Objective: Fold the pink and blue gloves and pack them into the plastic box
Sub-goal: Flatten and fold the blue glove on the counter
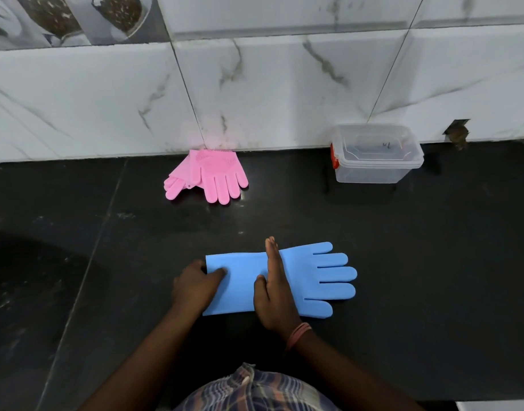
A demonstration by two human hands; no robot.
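Note:
The blue gloves [311,277] lie flat on the black counter [403,232], cuff to the left and fingers pointing right. My left hand [195,284] pinches the cuff's left edge, thumb on top. My right hand [274,292] presses its edge across the middle of the blue gloves, fingers straight and pointing away from me. The pink gloves [208,176] lie in a loose pile against the wall at the back centre, fingers toward me. The clear plastic box [376,154] with a red latch stands open at the back right, with nothing visible inside.
A white marble-tiled wall [284,84] runs along the back of the counter. A small hole with debris [458,133] sits in the wall right of the box. My checked shirt [254,393] shows at the bottom edge.

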